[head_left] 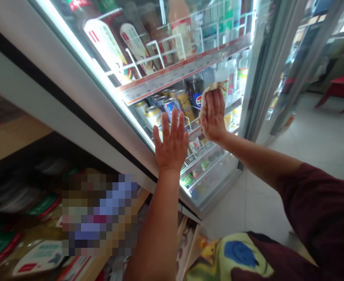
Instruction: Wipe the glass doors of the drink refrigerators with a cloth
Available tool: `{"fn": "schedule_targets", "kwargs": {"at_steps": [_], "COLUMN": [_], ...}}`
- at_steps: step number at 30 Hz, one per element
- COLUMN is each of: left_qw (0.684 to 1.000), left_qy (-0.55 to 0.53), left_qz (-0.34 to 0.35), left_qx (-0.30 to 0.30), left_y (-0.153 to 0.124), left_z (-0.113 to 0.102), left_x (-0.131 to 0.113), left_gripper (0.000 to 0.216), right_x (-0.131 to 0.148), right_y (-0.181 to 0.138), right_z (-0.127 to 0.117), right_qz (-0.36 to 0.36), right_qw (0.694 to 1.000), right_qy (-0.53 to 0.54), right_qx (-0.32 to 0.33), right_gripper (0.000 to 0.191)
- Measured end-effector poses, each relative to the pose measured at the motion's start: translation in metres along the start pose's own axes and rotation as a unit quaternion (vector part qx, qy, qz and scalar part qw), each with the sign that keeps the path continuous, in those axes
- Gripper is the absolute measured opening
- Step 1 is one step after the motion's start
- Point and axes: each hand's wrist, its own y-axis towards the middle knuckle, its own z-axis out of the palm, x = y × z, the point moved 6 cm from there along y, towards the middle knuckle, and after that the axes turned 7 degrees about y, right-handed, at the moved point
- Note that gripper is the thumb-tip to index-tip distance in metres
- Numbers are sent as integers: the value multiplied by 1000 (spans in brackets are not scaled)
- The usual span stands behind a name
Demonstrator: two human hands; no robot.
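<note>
A glass-fronted drinks fridge (249, 117) fills the view ahead of me. My left hand (171, 150) is raised before the glass, its fingers spread and holding nothing; whether the palm touches the glass I cannot tell. Further right, my right hand (214, 113) presses a pale cloth (203, 124) flat on the glass door, and the cloth's edges show around the fingers. Behind the glass, near both hands, stand several drink cans (172, 106) and a dark bottle with a blue label (196, 91).
Large bottles (136, 47) stand on the upper fridge shelf behind a white wire rail. To my left, a wooden shelf (16, 136) projects above bottles of yellowish liquid (40, 238). A red stool (343, 84) stands on the tiled floor (312, 144) at the right.
</note>
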Motion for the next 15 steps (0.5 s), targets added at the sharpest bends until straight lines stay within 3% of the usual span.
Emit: {"fn": "schedule_targets", "kwargs": {"at_steps": [6,8,12,15], "left_qw": [998,997,992,985], "left_qy": [32,45,79,112], "left_qz": [-3,-7,-4,1], "left_qx": [-45,-63,-100,-133], "left_y": [1,-2,-4,22], "left_z": [-1,-3,-21,-68], "left_x": [5,4,4,11], "left_gripper": [68,67,59,54], "right_x": [3,1,-18,-43], "right_y": [135,162,146,125], "right_z": [-41,-51,-54,-52], "right_qz": [23,33,4,-46], "right_qw": [994,993,996,997], "right_qy": [-63,-75,-78,-52], "right_qx": [-82,-86,-33,31], "right_gripper": [73,70,68,70]}}
